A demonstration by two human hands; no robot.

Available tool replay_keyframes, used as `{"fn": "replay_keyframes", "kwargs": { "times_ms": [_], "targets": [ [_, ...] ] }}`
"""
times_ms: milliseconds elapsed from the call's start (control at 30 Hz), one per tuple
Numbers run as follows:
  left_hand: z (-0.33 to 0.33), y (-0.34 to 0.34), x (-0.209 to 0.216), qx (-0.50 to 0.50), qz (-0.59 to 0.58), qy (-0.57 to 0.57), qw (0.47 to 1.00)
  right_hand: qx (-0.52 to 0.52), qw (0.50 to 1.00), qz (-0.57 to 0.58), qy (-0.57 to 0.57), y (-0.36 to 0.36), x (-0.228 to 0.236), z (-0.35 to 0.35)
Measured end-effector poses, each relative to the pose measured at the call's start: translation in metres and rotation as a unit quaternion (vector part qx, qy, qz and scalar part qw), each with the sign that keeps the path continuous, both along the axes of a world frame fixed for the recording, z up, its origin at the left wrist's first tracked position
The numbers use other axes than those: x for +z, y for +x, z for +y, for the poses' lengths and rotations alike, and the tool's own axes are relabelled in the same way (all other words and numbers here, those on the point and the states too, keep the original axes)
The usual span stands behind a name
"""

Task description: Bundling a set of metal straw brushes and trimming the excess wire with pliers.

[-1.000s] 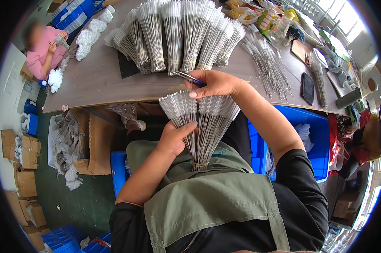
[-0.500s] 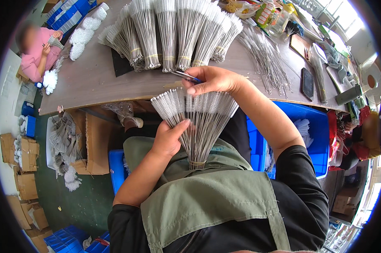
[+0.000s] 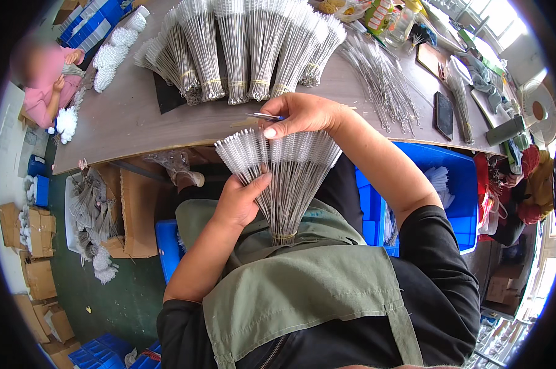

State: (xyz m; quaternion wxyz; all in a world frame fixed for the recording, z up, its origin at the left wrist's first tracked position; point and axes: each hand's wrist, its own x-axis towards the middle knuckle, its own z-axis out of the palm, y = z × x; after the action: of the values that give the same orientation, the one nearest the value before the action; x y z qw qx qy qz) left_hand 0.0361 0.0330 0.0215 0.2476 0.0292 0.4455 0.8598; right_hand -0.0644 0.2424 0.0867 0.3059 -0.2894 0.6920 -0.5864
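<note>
A fanned bundle of thin wire brushes (image 3: pixel 287 184) with white bristle ends stands over my lap, bristles away from me, its looped wire ends tied by a yellowish band. My left hand (image 3: pixel 236 200) is closed around the bundle's left side, thumb across the wires. Above the bristle tops, my right hand (image 3: pixel 302 117) grips a small tool (image 3: pixel 267 116) with a slim silver tip pointing left and a dark blue handle; its exact kind is hard to make out. The right thumb is at the bristles. Several tied brush bundles (image 3: pixel 235 55) lie in a fan on the table.
Loose wire brushes (image 3: pixel 382 80) and a phone (image 3: pixel 443 115) lie on the table (image 3: pixel 106 132) at right. Blue bins (image 3: pixel 459 212) stand below its edge; a cardboard box (image 3: pixel 142 212) stands lower left. Another person (image 3: pixel 44 92) in pink sits at the far left.
The view has shifted slightly. The tool in my right hand has turned a little, its tip lying flatter. My left hand keeps its hold on the brushes.
</note>
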Motion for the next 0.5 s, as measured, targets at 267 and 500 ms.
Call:
{"fn": "replay_keyframes", "kwargs": {
  "times_ms": [267,500],
  "targets": [
    [0.003,-0.001,-0.002,-0.008,0.011,-0.004,1.000,-0.009,0.994,0.106,0.009,0.003,0.006,-0.006],
    [0.007,-0.003,0.002,-0.007,-0.006,-0.033,0.999,-0.173,0.948,0.199,0.177,0.000,0.030,-0.039]
  ]
}}
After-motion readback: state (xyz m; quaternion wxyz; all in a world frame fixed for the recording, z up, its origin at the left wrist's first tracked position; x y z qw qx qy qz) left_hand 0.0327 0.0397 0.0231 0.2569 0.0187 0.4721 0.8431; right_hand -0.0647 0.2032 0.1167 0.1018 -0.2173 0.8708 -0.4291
